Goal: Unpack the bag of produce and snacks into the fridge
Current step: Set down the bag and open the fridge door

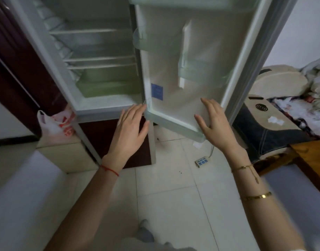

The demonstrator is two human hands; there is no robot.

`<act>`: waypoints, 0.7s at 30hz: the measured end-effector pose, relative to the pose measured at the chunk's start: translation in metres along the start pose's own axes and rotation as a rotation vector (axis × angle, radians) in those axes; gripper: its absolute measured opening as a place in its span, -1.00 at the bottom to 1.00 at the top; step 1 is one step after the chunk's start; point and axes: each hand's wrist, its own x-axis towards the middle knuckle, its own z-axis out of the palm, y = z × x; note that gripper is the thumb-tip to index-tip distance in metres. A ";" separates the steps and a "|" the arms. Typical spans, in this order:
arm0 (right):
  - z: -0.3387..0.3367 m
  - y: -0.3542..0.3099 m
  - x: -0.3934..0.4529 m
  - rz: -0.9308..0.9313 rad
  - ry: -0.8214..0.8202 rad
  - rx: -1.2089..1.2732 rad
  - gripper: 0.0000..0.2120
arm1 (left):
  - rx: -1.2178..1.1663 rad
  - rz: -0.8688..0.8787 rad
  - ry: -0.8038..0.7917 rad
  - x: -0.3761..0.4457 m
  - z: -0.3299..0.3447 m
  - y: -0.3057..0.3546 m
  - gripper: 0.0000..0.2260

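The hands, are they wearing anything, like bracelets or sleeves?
Both arms are bare, with no sleeves. The left hand has a thin red string round its wrist. The right hand has a fine gold chain with a small dangling charm at the wrist, and a gold bangle further up the forearm. No rings show.

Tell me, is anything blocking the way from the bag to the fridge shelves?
Nothing visible does. The fridge door is swung open, the shelves look bare, and the bag sits just left of the fridge. Both hands, left hand and right hand, are open.
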 end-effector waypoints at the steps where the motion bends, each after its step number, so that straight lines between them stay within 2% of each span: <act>1: 0.006 -0.006 -0.004 -0.005 -0.014 0.006 -0.44 | 0.012 -0.026 0.005 -0.010 -0.005 -0.006 -0.56; 7: 0.049 -0.041 -0.026 -0.055 -0.139 0.072 -0.45 | 0.054 -0.216 0.050 -0.071 -0.034 -0.041 -0.58; 12: 0.080 -0.067 -0.031 -0.089 -0.227 0.127 -0.47 | 0.020 -0.394 -0.001 -0.115 -0.050 -0.064 -0.56; 21: 0.149 -0.127 -0.006 -0.192 -0.360 0.213 -0.49 | 0.048 -0.580 0.047 -0.158 -0.067 -0.123 -0.57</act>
